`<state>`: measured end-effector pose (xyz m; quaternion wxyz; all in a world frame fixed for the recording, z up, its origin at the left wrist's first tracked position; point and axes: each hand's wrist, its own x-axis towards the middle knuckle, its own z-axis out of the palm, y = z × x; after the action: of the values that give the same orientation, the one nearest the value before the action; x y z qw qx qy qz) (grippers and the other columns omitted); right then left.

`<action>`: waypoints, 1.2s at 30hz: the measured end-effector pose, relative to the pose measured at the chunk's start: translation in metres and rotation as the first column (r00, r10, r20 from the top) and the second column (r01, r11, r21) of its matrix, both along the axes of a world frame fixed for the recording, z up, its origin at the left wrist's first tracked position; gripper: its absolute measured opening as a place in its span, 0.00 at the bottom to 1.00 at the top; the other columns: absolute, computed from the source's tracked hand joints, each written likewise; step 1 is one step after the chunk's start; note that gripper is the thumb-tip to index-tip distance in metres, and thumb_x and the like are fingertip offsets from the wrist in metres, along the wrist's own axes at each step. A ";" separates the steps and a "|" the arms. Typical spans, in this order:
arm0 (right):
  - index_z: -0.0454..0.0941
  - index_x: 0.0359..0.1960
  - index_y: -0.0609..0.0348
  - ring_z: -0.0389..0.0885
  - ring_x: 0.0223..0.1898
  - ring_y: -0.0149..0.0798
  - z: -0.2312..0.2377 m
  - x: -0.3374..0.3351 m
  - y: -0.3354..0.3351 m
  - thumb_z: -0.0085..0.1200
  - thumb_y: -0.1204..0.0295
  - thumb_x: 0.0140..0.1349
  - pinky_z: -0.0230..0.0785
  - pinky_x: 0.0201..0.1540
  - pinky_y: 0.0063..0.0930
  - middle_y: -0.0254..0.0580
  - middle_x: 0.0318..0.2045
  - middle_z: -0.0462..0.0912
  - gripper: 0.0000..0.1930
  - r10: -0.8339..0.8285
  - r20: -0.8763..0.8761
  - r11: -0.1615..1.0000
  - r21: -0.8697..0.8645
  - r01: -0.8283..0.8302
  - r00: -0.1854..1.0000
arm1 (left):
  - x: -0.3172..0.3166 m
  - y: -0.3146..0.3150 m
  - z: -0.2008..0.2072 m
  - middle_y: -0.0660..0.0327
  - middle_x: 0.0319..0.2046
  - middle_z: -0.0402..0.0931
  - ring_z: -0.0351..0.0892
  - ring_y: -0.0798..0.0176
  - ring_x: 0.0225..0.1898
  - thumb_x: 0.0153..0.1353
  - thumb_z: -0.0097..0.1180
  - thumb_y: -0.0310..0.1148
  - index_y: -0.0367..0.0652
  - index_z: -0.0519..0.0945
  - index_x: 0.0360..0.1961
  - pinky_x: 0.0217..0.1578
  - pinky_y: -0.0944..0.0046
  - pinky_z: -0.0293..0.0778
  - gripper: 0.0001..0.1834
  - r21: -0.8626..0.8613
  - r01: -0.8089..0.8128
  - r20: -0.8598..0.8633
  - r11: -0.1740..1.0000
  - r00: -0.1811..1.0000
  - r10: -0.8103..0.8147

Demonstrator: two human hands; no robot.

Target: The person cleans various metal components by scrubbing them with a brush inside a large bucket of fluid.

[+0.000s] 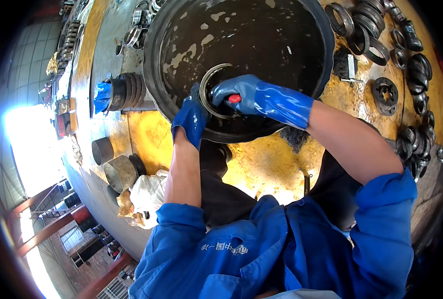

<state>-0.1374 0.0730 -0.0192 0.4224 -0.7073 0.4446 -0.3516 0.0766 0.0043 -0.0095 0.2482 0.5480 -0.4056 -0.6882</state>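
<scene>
My left hand (190, 117), in a blue rubber glove, grips the left side of a shiny metal ring (207, 75). The ring is tilted at the near part of a big round black basin (152, 57) of dark liquid with pale floating patches. At the ring's inner side is my right hand (244, 93), also gloved in blue. Its fingers are closed around a tool whose red handle end (235, 98) sticks out of the fist. The tool's working end is hidden, so its kind cannot be made out.
Metal rings (338, 19) and a slotted disc (385, 96) lie right of the basin. Left of it stand a stack of dark ribbed rings (129, 92) and a metal cylinder (120, 173). A white plastic bag (150, 192) lies near my left forearm. A dark fibrous clump (295, 138) sits below the rim.
</scene>
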 end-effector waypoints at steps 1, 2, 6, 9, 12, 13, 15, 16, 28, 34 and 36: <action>0.84 0.48 0.51 0.82 0.57 0.48 0.005 -0.003 0.000 0.56 0.84 0.54 0.76 0.60 0.38 0.44 0.54 0.84 0.20 -0.037 0.015 0.997 -0.067 0.038 0.999 | 0.001 -0.001 -0.001 0.55 0.52 0.82 0.78 0.60 0.52 0.76 0.47 0.45 0.37 0.78 0.59 0.56 0.64 0.72 0.23 0.002 0.006 0.004 1.000 1.000 -0.006; 0.84 0.47 0.53 0.82 0.58 0.49 0.009 -0.007 0.002 0.55 0.85 0.54 0.76 0.60 0.39 0.45 0.54 0.83 0.19 -0.096 -0.009 0.981 -0.172 0.093 0.995 | 0.000 -0.003 -0.003 0.55 0.51 0.82 0.78 0.60 0.52 0.76 0.47 0.45 0.37 0.78 0.59 0.56 0.64 0.72 0.23 -0.004 0.023 0.009 1.000 1.000 -0.023; 0.85 0.43 0.53 0.77 0.64 0.45 -0.004 0.003 -0.002 0.61 0.79 0.50 0.76 0.60 0.41 0.43 0.57 0.82 0.17 -0.049 -0.200 0.888 -0.457 -0.049 0.979 | -0.004 -0.006 -0.010 0.54 0.51 0.83 0.79 0.59 0.52 0.77 0.46 0.44 0.37 0.78 0.59 0.56 0.64 0.73 0.23 -0.025 0.062 0.057 0.998 0.997 -0.061; 0.85 0.45 0.49 0.72 0.68 0.43 -0.003 0.023 0.016 0.64 0.73 0.49 0.75 0.61 0.39 0.39 0.59 0.80 0.18 0.019 -0.459 0.853 -0.456 -0.254 0.888 | 0.000 -0.005 -0.012 0.54 0.51 0.83 0.79 0.59 0.52 0.77 0.46 0.44 0.37 0.79 0.58 0.56 0.63 0.73 0.23 -0.004 0.056 0.052 0.998 0.997 -0.056; 0.85 0.44 0.48 0.70 0.69 0.44 -0.011 0.020 0.017 0.62 0.68 0.52 0.72 0.63 0.39 0.38 0.60 0.79 0.15 -0.116 -0.529 0.804 -0.547 -0.233 0.841 | 0.003 -0.009 -0.016 0.53 0.51 0.83 0.80 0.58 0.52 0.77 0.45 0.44 0.37 0.79 0.58 0.56 0.63 0.74 0.22 0.012 0.061 0.036 0.998 0.997 -0.061; 0.85 0.43 0.48 0.71 0.69 0.45 -0.015 0.017 0.015 0.62 0.68 0.53 0.72 0.64 0.40 0.38 0.60 0.79 0.14 -0.177 -0.536 0.784 -0.584 -0.211 0.825 | 0.004 -0.009 -0.018 0.53 0.51 0.83 0.80 0.58 0.52 0.77 0.45 0.44 0.37 0.79 0.58 0.56 0.63 0.74 0.22 0.048 0.039 -0.022 0.998 0.999 -0.038; 0.86 0.41 0.49 0.73 0.67 0.46 -0.016 0.011 0.010 0.59 0.68 0.56 0.72 0.63 0.42 0.40 0.59 0.80 0.11 -0.251 -0.499 0.777 -0.615 -0.135 0.830 | 0.011 -0.013 -0.028 0.52 0.51 0.83 0.80 0.58 0.52 0.78 0.44 0.43 0.37 0.79 0.57 0.56 0.63 0.74 0.22 0.240 -0.019 -0.279 0.971 0.956 0.087; 0.86 0.39 0.49 0.75 0.64 0.46 -0.017 0.009 0.011 0.58 0.68 0.57 0.73 0.61 0.42 0.41 0.57 0.81 0.10 -0.301 -0.486 0.775 -0.627 -0.087 0.820 | 0.015 -0.014 -0.032 0.52 0.51 0.83 0.80 0.57 0.52 0.78 0.44 0.43 0.37 0.79 0.57 0.56 0.63 0.74 0.22 0.488 -0.016 -0.517 0.873 0.800 0.304; 0.84 0.44 0.49 0.76 0.62 0.50 -0.022 0.016 0.016 0.57 0.65 0.58 0.76 0.54 0.46 0.43 0.56 0.81 0.13 -0.339 -0.506 0.826 -0.563 -0.006 0.793 | 0.011 -0.015 -0.033 0.58 0.41 0.84 0.79 0.61 0.37 0.78 0.43 0.42 0.38 0.82 0.50 0.42 0.61 0.75 0.19 -0.387 0.756 0.766 0.528 0.583 -0.272; 0.79 0.53 0.45 0.70 0.69 0.48 -0.007 0.036 0.026 0.54 0.64 0.62 0.67 0.66 0.47 0.40 0.65 0.74 0.17 -0.228 -0.614 0.843 -0.513 -0.163 0.755 | 0.026 -0.014 -0.050 0.60 0.40 0.84 0.78 0.63 0.35 0.77 0.45 0.44 0.42 0.82 0.50 0.38 0.60 0.75 0.19 -0.333 0.426 0.528 0.841 0.823 -0.208; 0.80 0.52 0.46 0.70 0.69 0.48 -0.013 0.025 0.022 0.55 0.65 0.61 0.68 0.66 0.47 0.41 0.66 0.73 0.17 -0.231 -0.612 0.848 -0.508 -0.152 0.756 | 0.010 -0.011 -0.046 0.60 0.40 0.84 0.78 0.63 0.34 0.77 0.46 0.44 0.43 0.82 0.49 0.37 0.60 0.74 0.18 -0.144 0.129 0.253 0.981 0.963 -0.089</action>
<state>-0.1123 0.0955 -0.0326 0.0210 -0.8625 0.4645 -0.2000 0.0862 -0.0063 -0.0554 0.2007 0.5842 -0.5165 -0.5930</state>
